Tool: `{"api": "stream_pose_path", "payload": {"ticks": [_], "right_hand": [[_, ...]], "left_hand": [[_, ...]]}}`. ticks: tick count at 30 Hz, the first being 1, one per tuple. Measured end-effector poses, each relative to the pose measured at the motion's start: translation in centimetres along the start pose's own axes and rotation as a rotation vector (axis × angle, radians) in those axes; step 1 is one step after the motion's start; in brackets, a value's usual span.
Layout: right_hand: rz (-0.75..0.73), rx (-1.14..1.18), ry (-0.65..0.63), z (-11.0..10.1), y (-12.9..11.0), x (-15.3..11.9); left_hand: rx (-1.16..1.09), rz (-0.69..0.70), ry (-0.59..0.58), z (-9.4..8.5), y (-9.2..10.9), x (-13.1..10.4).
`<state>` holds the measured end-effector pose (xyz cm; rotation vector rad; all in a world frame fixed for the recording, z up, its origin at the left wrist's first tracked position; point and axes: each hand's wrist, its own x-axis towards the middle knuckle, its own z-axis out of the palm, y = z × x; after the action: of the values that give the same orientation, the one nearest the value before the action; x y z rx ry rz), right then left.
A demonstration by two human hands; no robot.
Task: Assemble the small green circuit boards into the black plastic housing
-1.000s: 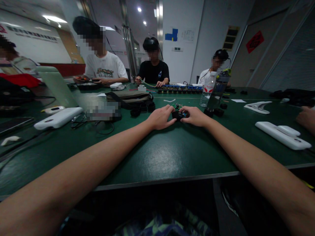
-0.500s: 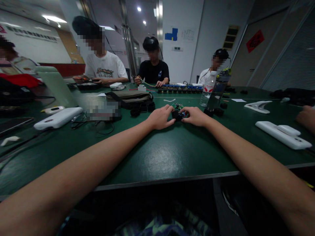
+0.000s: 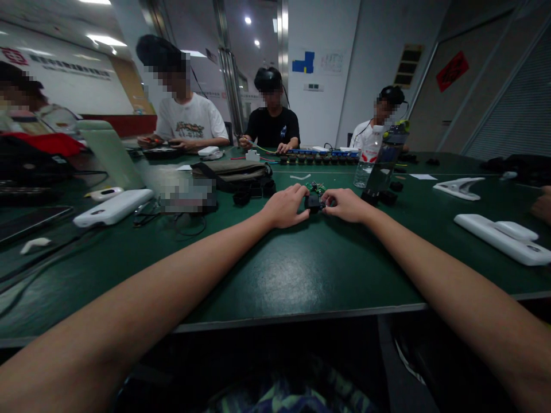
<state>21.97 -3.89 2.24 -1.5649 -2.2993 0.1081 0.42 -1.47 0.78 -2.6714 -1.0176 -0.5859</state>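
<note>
- On the green surface (image 3: 297,264), short of the black block (image 3: 312,203), bare tabletop runs toward the wearer.
- At the block's left side, the left hand (image 3: 284,208) grips it between thumb and fingers; at its right, the right hand (image 3: 346,205) curls its fingertips close together, though whether they pinch the block or a small part cannot be told.
- Half a second ago the block showed a busier face with touches of blue; now a plainer dark side shows, suggesting it has been turned and handling is mid-course.
- Just beyond the block, loose green pieces (image 3: 317,187) lie in a cluster.
- Farther past the block, a clear bottle (image 3: 365,165) stands to the right, a bag (image 3: 235,171) to the left.
</note>
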Motion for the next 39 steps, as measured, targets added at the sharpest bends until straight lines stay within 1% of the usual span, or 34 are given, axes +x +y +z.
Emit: {"api": "stream_pose_path", "payload": {"ticks": [4, 11, 20, 26, 33, 39], "right_hand": [[0.012, -0.012, -0.027, 0.0, -0.2, 0.0], [0.048, -0.036, -0.008, -0.2, 0.1, 0.0], [0.111, -0.082, 0.066, -0.3, 0.7, 0.1], [0.128, -0.142, 0.126, -0.6, 1.1, 0.2], [0.131, -0.085, 0.026, -0.7, 0.5, 0.1], [0.138, -0.074, -0.012, -0.5, 0.6, 0.1]], "left_hand": [[0.003, 0.007, -0.004, -0.1, 0.2, 0.0], [0.006, -0.003, 0.012, -0.1, 0.2, 0.0], [0.002, -0.005, 0.027, -0.1, 0.0, 0.0], [-0.018, -0.013, -0.009, -0.1, -0.1, 0.1], [-0.003, 0.002, -0.057, -0.1, -0.1, 0.1], [0.007, 0.004, -0.097, 0.0, 0.0, 0.2]]}}
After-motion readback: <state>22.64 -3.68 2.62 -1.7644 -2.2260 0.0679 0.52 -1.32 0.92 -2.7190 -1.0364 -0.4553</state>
